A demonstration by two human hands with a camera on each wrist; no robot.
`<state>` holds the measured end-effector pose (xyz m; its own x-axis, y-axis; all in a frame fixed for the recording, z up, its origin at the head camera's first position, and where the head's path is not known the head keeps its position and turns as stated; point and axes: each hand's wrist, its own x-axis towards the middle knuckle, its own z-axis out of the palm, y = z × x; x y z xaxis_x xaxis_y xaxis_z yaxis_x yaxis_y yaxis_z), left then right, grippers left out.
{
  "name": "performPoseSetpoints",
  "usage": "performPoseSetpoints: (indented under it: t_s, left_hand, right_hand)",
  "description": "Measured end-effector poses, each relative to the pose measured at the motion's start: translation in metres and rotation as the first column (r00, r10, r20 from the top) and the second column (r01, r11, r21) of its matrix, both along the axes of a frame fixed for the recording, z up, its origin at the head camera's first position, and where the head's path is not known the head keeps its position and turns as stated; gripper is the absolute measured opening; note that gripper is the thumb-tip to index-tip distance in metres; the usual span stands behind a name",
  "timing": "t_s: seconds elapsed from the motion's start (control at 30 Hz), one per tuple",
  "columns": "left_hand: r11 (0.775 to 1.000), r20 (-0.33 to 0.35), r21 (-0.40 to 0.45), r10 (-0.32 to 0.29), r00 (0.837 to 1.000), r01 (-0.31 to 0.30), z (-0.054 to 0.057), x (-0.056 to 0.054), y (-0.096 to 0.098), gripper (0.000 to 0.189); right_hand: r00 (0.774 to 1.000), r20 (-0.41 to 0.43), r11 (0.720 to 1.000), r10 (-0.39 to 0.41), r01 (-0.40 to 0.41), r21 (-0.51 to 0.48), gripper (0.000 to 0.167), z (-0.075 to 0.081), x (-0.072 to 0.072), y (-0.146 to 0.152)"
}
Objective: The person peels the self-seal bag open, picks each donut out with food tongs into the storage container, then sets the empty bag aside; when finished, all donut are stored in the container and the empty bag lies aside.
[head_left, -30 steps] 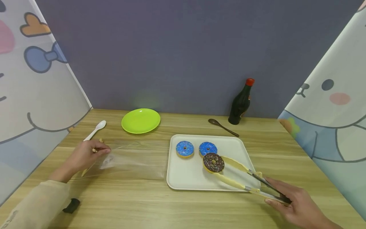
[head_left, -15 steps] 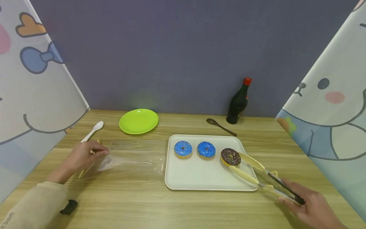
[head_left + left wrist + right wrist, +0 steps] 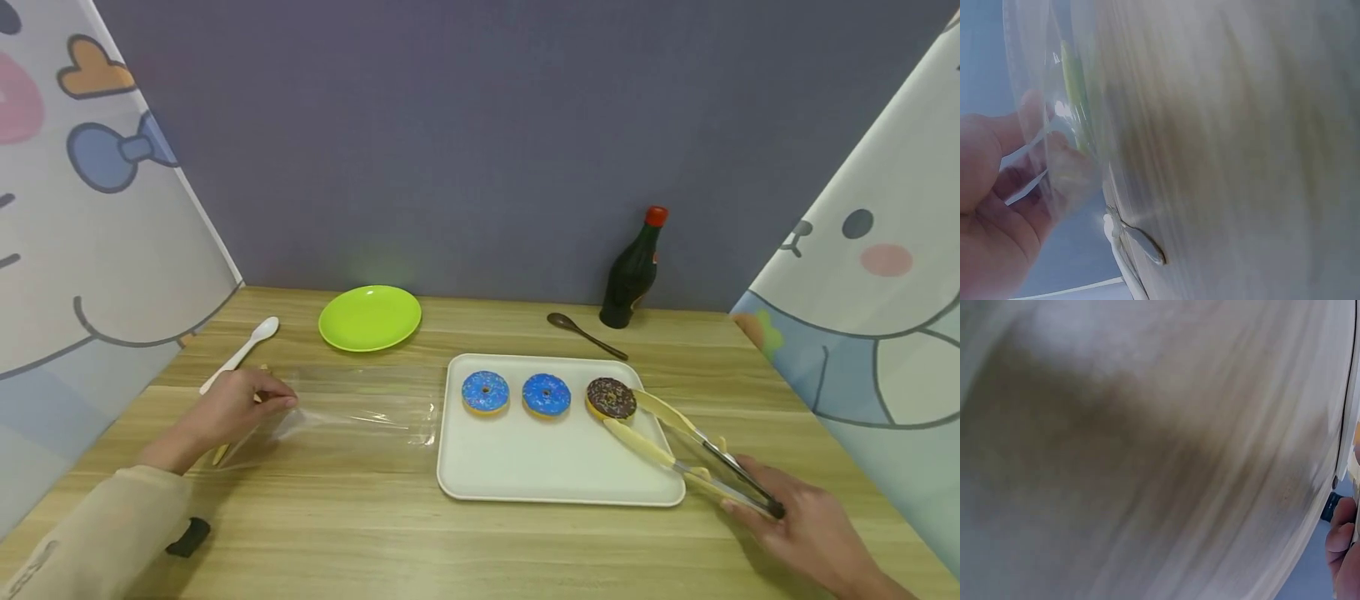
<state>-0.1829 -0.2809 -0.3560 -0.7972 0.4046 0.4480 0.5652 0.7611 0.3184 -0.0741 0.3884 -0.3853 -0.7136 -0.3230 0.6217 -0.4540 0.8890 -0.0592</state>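
Note:
My left hand [image 3: 232, 412] pinches the edge of a clear plastic bag [image 3: 367, 417] that stretches flat towards the tray; the left wrist view shows the film [image 3: 1075, 162] over the fingertips. At the right, my right hand [image 3: 806, 521] grips metal tongs [image 3: 645, 446] with cream-coloured tips. Those tips lie on either side of a chocolate-topped doughnut [image 3: 611, 397] at the right of the white tray [image 3: 525, 475]. Beside it, two blue-iced doughnuts, one in the middle [image 3: 546, 394] and one at the left [image 3: 485, 392], complete a row. The right wrist view shows mostly blurred table.
Behind the bag sits a green plate [image 3: 370, 318]. A white spoon [image 3: 243, 350] lies by the left hand, partly over a yellowish stick [image 3: 221, 452]. A dark wooden spoon [image 3: 585, 335] and a dark bottle [image 3: 630, 275] are behind the tray. Printed panels flank the table.
The tongs carried the chocolate doughnut right, from in front of the middle blue one to the row's right end. The left hand keeps its hold on the bag, hardly moving.

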Motion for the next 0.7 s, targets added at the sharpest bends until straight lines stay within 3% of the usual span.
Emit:
performPoseSetpoints:
  t_s: [0.23, 0.43, 0.53, 0.63, 0.7]
  left_hand:
    - [0.999, 0.013, -0.033, -0.024, 1.0, 0.024, 0.001, -0.005, 0.003, 0.011]
    - [0.997, -0.001, -0.054, -0.052, 0.999, 0.052, -0.002, -0.007, 0.004, 0.012]
    - [0.997, 0.001, -0.063, -0.054, 0.999, 0.054, -0.003, -0.006, 0.003, 0.012]
    - [0.996, 0.007, -0.069, -0.052, 0.999, 0.052, -0.004, -0.005, 0.002, 0.013]
    - [0.996, 0.02, -0.072, -0.051, 0.998, 0.052, -0.005, -0.005, 0.002, 0.014]
  right_hand:
    - [0.999, 0.027, 0.999, -0.033, 0.033, -0.016, 0.074, 0.001, 0.005, 0.003]
    - [0.999, 0.04, 0.994, -0.028, 0.032, -0.103, 0.076, 0.006, 0.007, 0.006]
    - [0.992, 0.089, 0.982, -0.094, 0.107, -0.153, 0.073, 0.01, 0.005, 0.007]
    - [0.956, 0.212, 0.956, -0.204, 0.241, -0.167, 0.069, 0.013, 0.002, 0.009]
    - [0.91, 0.308, 0.93, -0.279, 0.335, -0.149, 0.068, 0.015, -0.001, 0.012]
